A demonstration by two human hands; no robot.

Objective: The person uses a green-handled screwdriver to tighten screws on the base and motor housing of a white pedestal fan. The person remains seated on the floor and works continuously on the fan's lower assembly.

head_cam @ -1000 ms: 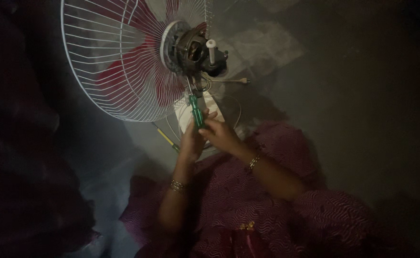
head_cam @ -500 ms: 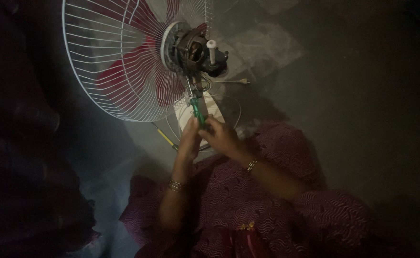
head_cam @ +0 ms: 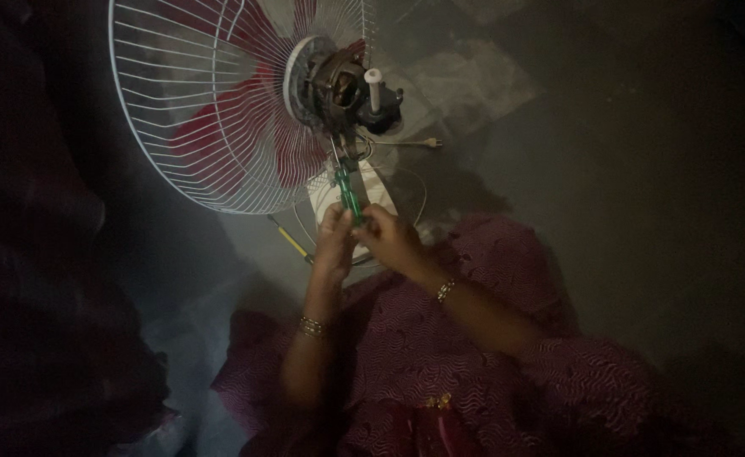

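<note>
1. Across the grey floor (head_cam: 626, 169), left of the exposed motor, lies the white wire fan guard (head_cam: 186, 127), with red blades (head_cam: 220, 135) showing through its ribs.
2. Below the motor spreads the person's maroon patterned garment (head_cam: 474, 372), which fills the lower middle of the view.
3. At the guard's hub sits the bare fan motor (head_cam: 339, 85), and a white knob (head_cam: 374, 85) stands up just right of it.
4. Just below the motor, the left hand (head_cam: 334, 241) curls around the lower end of the green-handled screwdriver (head_cam: 347, 193), fingers closed on it.
5. Right of that hand, the right hand (head_cam: 394, 241) pinches the same handle, touching the left hand.
6. From the handle, the screwdriver's shaft points up to the motor's underside.
7. Left of the hands, below the guard's rim, a thin yellow tool (head_cam: 292, 241) lies on the floor.
</note>
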